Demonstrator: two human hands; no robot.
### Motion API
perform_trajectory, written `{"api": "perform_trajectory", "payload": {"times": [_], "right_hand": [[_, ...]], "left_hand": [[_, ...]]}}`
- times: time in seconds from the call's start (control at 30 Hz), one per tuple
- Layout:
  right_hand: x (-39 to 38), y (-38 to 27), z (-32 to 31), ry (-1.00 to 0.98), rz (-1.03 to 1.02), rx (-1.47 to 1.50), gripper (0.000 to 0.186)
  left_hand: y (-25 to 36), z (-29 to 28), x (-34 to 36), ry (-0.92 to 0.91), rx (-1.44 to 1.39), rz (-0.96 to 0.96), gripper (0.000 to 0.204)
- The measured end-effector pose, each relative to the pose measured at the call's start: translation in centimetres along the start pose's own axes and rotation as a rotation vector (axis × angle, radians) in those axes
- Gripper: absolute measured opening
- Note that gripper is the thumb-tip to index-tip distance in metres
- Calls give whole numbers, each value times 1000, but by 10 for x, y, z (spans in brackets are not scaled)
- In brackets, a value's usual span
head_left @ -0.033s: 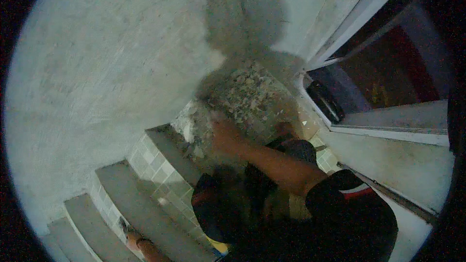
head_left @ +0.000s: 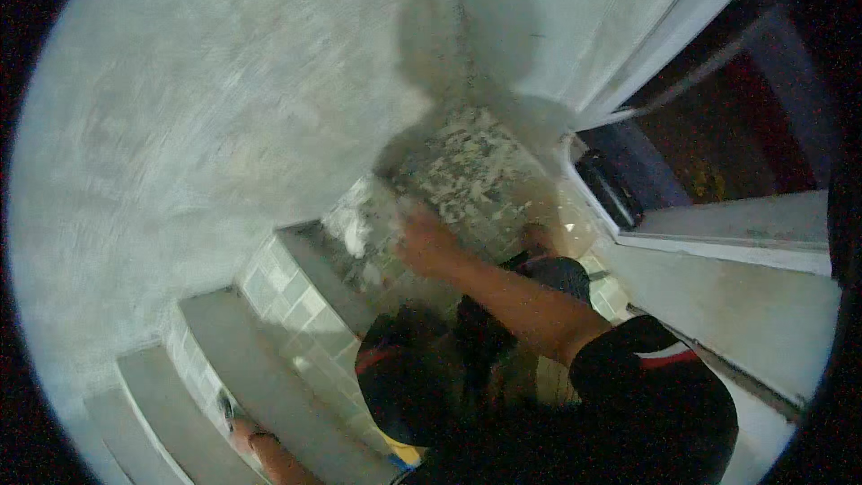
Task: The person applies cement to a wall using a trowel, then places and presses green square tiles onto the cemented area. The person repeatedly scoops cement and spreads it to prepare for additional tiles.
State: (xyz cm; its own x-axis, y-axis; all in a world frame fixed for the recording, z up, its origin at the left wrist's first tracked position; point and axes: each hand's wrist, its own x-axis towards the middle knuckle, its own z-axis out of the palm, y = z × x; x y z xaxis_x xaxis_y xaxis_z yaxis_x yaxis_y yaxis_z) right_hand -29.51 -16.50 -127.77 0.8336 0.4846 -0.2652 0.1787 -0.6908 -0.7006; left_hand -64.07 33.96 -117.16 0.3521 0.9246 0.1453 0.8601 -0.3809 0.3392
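Observation:
My right hand [head_left: 429, 241] reaches over the tiled landing, next to a spread of pale flakes and rubble [head_left: 476, 162]. Its fingers are smeared by motion, and whether anything is in them does not show. Beside it, against the wall's foot, lies a heap of white crumbly debris [head_left: 356, 224]. Down at the lower left, my left hand [head_left: 242, 436] is closed at the edge of a grey step [head_left: 256, 377]. A small dark and light object [head_left: 225, 404] sticks out from its fingers, too blurred to name.
Rough whitish plaster wall [head_left: 180, 144] rises along the left. Steps with tiled risers [head_left: 292, 292] descend to the lower left. At right are a white door frame [head_left: 718, 245] and a black rounded object [head_left: 611, 189] on its sill. Something yellow [head_left: 404, 452] shows beside my knee.
The picture is brighter, and the scene sits slightly farther right in it. My right hand remains over the landing by the debris; my left hand stays at the step.

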Motion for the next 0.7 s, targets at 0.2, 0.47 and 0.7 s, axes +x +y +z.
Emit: {"api": "perform_trajectory", "payload": {"times": [0.2, 0.47, 0.7], "right_hand": [[-9, 21, -23, 15, 34, 39, 75], [20, 49, -33, 47, 124, 141, 77], [26, 42, -25, -36, -124, 529, 61]], "left_hand": [[-27, -45, 1, -98, -650, -72, 54], [48, -79, -21, -24, 83, 81, 44], [207, -53, -75, 92, -253, 579, 39]]}}
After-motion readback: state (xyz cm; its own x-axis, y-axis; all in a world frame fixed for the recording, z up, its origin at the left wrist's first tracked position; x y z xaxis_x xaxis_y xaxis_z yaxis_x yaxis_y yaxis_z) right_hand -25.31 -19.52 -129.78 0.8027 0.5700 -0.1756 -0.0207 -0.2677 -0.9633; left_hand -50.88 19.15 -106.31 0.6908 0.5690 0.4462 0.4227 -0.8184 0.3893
